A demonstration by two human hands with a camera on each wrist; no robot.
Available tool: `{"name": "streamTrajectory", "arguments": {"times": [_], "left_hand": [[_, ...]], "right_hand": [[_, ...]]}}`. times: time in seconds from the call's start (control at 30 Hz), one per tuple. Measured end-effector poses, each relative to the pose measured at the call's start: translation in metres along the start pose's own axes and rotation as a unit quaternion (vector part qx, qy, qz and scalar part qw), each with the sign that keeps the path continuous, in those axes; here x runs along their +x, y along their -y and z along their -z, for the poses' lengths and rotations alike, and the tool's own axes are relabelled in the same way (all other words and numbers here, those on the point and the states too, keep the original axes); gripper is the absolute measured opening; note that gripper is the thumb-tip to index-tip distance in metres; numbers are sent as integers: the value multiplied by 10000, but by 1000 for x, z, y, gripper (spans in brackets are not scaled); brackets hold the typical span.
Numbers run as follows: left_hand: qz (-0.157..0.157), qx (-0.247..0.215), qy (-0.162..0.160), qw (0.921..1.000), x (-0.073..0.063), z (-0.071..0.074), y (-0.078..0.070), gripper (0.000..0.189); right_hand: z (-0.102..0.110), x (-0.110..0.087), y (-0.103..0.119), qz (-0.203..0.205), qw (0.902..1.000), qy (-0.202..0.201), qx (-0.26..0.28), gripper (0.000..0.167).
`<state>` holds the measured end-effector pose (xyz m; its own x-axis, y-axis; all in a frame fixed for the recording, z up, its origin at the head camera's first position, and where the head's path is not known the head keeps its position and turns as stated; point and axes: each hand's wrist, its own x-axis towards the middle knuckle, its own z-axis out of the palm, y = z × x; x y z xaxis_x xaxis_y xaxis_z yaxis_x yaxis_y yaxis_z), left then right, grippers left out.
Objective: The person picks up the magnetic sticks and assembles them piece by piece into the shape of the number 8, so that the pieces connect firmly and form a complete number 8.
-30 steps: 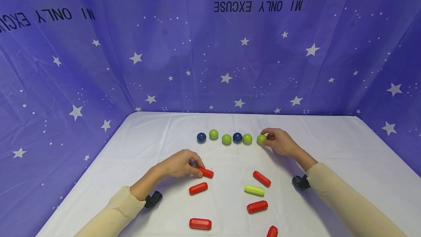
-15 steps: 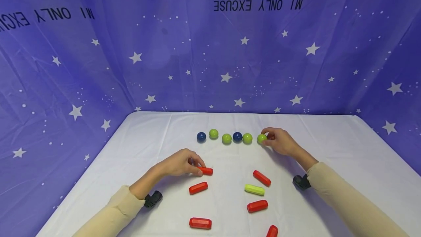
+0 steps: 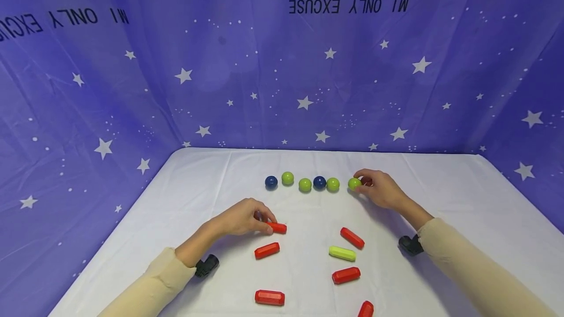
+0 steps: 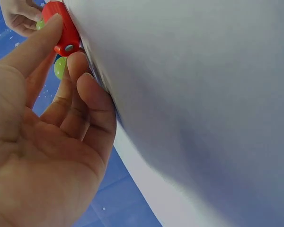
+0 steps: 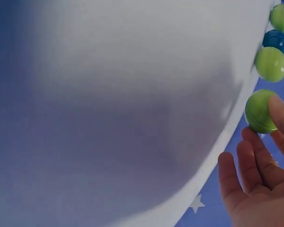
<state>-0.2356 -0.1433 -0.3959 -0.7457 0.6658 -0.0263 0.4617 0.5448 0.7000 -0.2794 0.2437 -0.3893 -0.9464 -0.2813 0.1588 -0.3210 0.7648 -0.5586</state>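
My left hand (image 3: 246, 216) pinches a red faceted stick (image 3: 278, 228) between thumb and index finger, close over the white table. In the left wrist view that red stick (image 4: 61, 28) shows a small hole in its near end. At the far right of a row of balls, my right hand (image 3: 380, 189) holds a green ball (image 3: 354, 184) by thumb and fingertips. The right wrist view shows the thumb on this green ball (image 5: 260, 111), with the other fingers spread below. To its left lie a green ball (image 3: 333, 184) and a dark blue ball (image 3: 319, 183).
Further left in the row are two green balls (image 3: 305, 185) and a blue ball (image 3: 270, 182). Several red sticks (image 3: 270, 298) and a yellow-green stick (image 3: 342, 253) lie nearer on the white table (image 3: 211, 302). A purple star-printed cloth (image 3: 282, 62) hangs around the back and sides.
My right hand has shifted slightly right with its green ball, widening the gap to the row. My left hand stays nearly still with the red stick.
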Motion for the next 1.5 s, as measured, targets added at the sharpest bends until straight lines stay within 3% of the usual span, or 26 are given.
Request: {"name": "streamTrajectory", "arguments": {"times": [0.13, 0.3, 0.53, 0.73, 1.03, 1.5], "left_hand": [[101, 40, -4, 9999, -1, 0, -2, 11], [102, 95, 38, 9999, 0, 1, -2, 12], [50, 149, 27, 9999, 1, 2, -1, 13], [101, 119, 15, 9999, 2, 1, 0, 11], [128, 68, 5, 9999, 2, 0, -1, 11], [119, 73, -45, 9999, 2, 0, 0, 11]], "right_hand": [[3, -4, 5, 187, 9996, 24, 199, 27], [1, -12, 20, 471, 9969, 344, 535, 27], [-13, -17, 50, 907, 9872, 919, 934, 28], [-26, -19, 65, 1182, 9814, 1020, 1121, 27], [-40, -21, 66, 948, 9873, 892, 907, 25], [-47, -23, 67, 786, 9888, 1081, 669, 29]]}}
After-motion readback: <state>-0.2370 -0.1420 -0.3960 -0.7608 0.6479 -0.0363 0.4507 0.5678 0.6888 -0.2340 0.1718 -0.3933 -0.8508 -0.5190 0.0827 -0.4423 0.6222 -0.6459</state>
